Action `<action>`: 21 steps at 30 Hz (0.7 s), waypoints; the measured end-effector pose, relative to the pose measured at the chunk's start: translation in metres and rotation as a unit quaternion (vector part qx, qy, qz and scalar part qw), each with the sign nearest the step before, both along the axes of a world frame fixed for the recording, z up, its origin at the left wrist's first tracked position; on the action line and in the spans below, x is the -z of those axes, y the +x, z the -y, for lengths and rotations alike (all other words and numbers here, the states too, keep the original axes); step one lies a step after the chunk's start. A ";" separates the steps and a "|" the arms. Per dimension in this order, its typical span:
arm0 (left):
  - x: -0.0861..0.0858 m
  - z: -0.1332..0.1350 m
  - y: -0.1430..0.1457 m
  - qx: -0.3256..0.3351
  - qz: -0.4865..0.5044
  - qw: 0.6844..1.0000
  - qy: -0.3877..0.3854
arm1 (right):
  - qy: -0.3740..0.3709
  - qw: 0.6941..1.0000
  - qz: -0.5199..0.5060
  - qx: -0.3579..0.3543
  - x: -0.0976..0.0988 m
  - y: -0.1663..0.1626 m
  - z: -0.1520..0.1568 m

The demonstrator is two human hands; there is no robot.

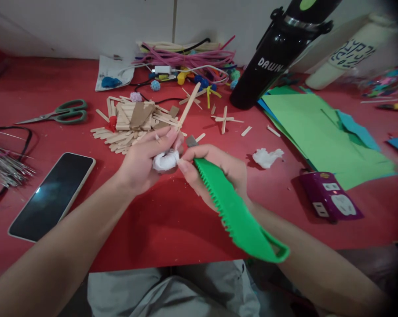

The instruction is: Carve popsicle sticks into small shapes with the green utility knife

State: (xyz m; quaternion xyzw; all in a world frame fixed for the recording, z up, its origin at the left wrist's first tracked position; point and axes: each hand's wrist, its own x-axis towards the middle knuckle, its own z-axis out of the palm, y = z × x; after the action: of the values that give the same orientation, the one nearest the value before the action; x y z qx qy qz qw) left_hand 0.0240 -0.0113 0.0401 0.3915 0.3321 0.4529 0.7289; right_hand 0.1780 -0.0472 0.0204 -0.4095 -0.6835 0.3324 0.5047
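Free tabletop point(142, 233) at front, green saw point(233, 207) jutting right, stick pile point(122, 121) behind

Left grip point(141, 159) and right grip point(222, 162) sit close together, fingers point(200, 152) curled.

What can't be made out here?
Head view: pale flat wooden stick, lower end hidden by the left hand.
Head view: black cylindrical bottle, top cut off by the upper edge.
Head view: cream cylindrical bottle, dark markings too blurred to read.
Head view: thin silver wire bundle, cut off by the left edge.
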 end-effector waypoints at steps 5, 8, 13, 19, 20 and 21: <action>0.000 0.008 0.007 -0.034 0.029 0.999 0.006 | 0.127 0.986 0.087 0.056 0.009 0.000 0.007; -0.001 0.009 0.005 -0.010 0.038 0.999 0.010 | 0.159 0.980 0.102 0.059 0.009 0.001 0.009; -0.001 0.009 0.001 0.030 0.041 0.999 0.019 | 0.136 0.985 0.099 0.032 0.002 0.001 0.012; 0.001 0.010 0.003 0.013 0.042 0.999 0.029 | 0.046 0.997 0.054 0.010 0.001 0.002 0.013; 0.001 0.009 0.004 0.007 0.047 0.998 0.034 | 0.032 0.999 0.044 0.006 0.002 0.003 0.013; 0.001 0.009 0.004 0.004 0.052 0.998 0.040 | 0.020 0.999 0.034 0.001 0.002 0.003 0.012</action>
State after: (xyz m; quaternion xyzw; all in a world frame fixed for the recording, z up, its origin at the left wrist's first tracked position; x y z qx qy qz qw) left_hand 0.0279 -0.0205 0.0395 0.3971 0.2740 0.4828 0.7308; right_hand 0.1814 -0.0596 0.0180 -0.4112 -0.7065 0.3040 0.4892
